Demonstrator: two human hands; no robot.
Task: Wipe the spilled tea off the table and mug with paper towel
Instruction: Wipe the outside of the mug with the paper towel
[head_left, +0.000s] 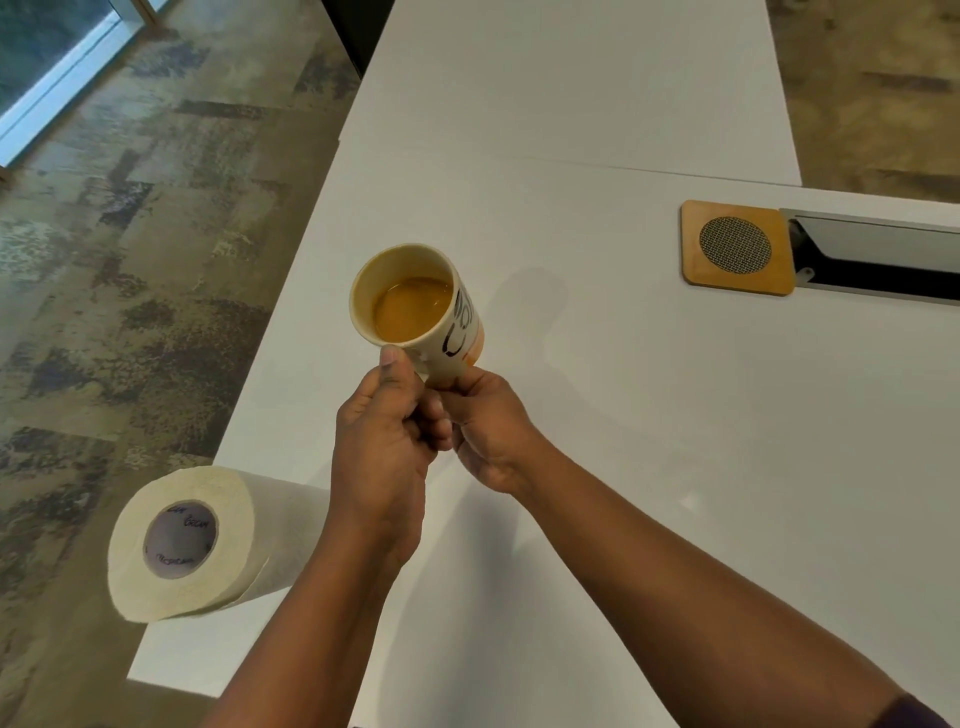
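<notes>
- The paper towel roll (182, 543) lies on its side at the near left corner of the counter (623, 467), its end overhanging the edge. No sheet looks torn off and neither hand carries paper, so by my reading the wiping has not yet begun.
- The left hand (382, 447) is closed around the mug's handle, thumb pressed up against the wall just under the rim.
- The right hand (491, 431) is closed too, its fingertips pinching the lower side of the mug close to the handle; the two hands touch each other there.
- The mug (415, 306) is held above the counter, tipped away from the person, with light brown tea about halfway up inside. An orange-brown patch on its right outer wall could be a drip or part of the print; I cannot tell which.
- The counter beneath and around the mug looks white and dry; no spill shows, though the hands and mug hide a patch.
- Farther right sit a wooden coaster (737, 249) with a mesh centre and, touching it, a cable slot (878, 260).
- Left to do, as I judge it: put the mug down, tear off a sheet, wipe mug and counter.
</notes>
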